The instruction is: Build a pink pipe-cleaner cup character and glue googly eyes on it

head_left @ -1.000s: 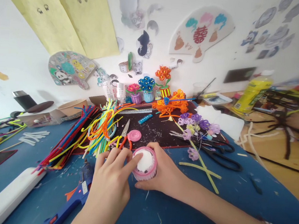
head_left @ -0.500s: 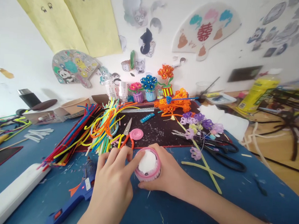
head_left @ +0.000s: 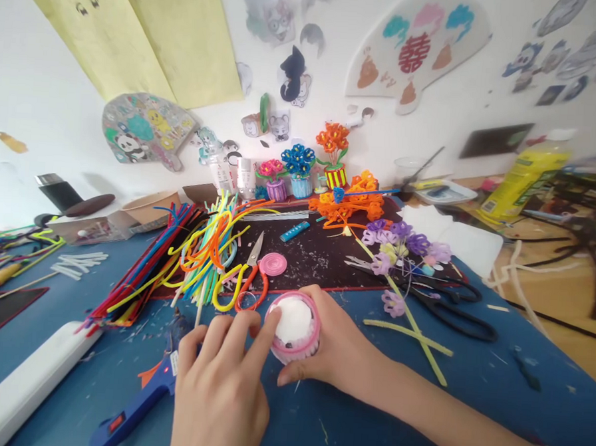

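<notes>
My right hand point(head_left: 329, 348) wraps round a small pink pot point(head_left: 296, 353) with a thick rim and ribbed side. White padding point(head_left: 295, 319) fills the pot's mouth, which faces up. My left hand point(head_left: 228, 369) holds nothing; its fingers are apart and bent, with the index fingertip at the left of the pot's rim. Its thumb is hidden. Just beyond the hands are scissors point(head_left: 248, 277) with yellow and orange handles and a flat pink coil point(head_left: 272, 263). A blue glue gun point(head_left: 141, 398) lies left of my left hand, partly covered by it.
Bundles of coloured pipe cleaners point(head_left: 211, 245) lie at the back left, near a long white object point(head_left: 29, 389). Purple pipe-cleaner flowers point(head_left: 401, 242) and black-handled scissors point(head_left: 438, 300) are to the right. Small flower pots point(head_left: 300, 186) stand by the wall, with orange flowers point(head_left: 352, 202) in front.
My left hand has drawn down and back a little, its index finger moving from over the padding to the rim. The right hand still holds the pot. The view has shifted slightly.
</notes>
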Available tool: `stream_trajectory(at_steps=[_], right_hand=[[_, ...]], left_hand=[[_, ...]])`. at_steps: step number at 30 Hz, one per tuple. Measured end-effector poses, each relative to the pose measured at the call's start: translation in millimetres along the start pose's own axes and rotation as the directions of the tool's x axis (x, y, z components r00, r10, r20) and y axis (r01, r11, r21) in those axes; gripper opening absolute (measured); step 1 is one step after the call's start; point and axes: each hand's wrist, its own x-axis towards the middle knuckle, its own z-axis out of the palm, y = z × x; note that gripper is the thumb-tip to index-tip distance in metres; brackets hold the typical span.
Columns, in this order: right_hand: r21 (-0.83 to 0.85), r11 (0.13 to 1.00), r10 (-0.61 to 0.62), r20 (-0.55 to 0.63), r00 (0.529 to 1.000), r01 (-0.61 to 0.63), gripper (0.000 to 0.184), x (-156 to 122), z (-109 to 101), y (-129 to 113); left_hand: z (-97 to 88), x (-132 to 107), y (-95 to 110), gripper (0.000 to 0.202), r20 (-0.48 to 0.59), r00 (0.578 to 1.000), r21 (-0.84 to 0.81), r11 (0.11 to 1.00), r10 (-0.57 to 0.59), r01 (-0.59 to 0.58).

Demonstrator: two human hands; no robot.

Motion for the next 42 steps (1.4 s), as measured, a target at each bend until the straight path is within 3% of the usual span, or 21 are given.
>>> stream_trajectory(at_steps=[11, 17, 23, 29, 35, 39, 42], right_hand=[[0.02, 1.0, -0.003, 0.018, 1.0, 0.003, 0.076, -5.8, -0.8, 2.9], [-0.003, 1.0, 0.008, 0.035, 0.999, -0.008, 0.07, -7.1, -2.5, -3.5], [-0.044, 0.999, -0.004, 0.055, 0.998, 0.007, 0.057, -8.5, -3.4, -6.3], [-0.08, 0.997, 0.006, 0.001, 1.0, -0.006, 0.064, -6.9, 3.9, 5.8], [-0.164, 0.985, 0.053, -0.038, 0.998, -0.058, 0.066, -6.6, 9.3, 11.3], [-0.17, 0.984, 0.053, -0.036, 0.998, -0.058, 0.067, -6.7, 8.5, 9.3], [-0.143, 0.988, 0.051, -0.023, 0.998, -0.054, 0.071, -6.9, 6.1, 6.0]], left_hand=[[10.4, -3.8, 28.6, 0.05, 0.041, 0.974, -0.063, 0.972, -0.224, 0.227], [18.4, -5.0, 38.0, 0.052, 0.0, 0.941, -0.118, 0.934, -0.339, 0.336], [11.9, -9.4, 42.6, 0.054, 0.018, 0.951, 0.01, 0.951, -0.308, 0.308], [3.8, -4.7, 50.7, 0.05, 0.012, 0.96, 0.206, 0.94, -0.279, 0.27], [12.2, 2.4, 56.3, 0.053, 0.039, 0.94, 0.172, 0.929, -0.338, 0.326], [7.9, 3.7, 53.8, 0.052, 0.049, 0.959, 0.21, 0.941, -0.28, 0.264], [-0.6, -0.3, 45.4, 0.049, -0.029, 0.973, 0.144, 0.962, -0.23, 0.232]])
